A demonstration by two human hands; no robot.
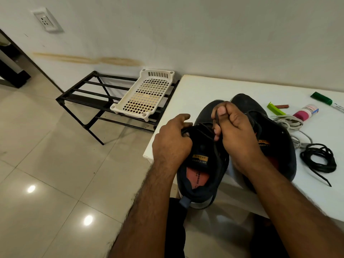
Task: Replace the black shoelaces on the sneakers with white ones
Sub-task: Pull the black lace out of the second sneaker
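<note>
Black lace (216,144) ran from the throat of the near sneaker (202,164) up into my right hand (235,135), and that line was what the coming pull turned on. The sneaker lay at the table's (204,86) front left corner, heel overhanging the front edge towards me, toe pointing to the back edge. Its long axis ran front to back, and the lace rose from the eyelets roughly along that axis, up and away from the heel. The right hand was nearer the free run; thumb and curled fingers pinched the lace above the tongue. My left hand (172,141) gripped the sneaker's left collar and eyelet edge, fingers curled over it, steadying the shoe.

I judged the lace partly withdrawn, with some eyelets apparently still threaded; exact count could not be told. The upper looked dark and soft, the insole reddish with an orange label on the tongue.

The second sneaker (270,127) lay just beside the first, to its right. A loose black lace coil (319,158) lay nearer the right edge, and a pale lace bundle (287,122) lay behind it, untouched.
</note>
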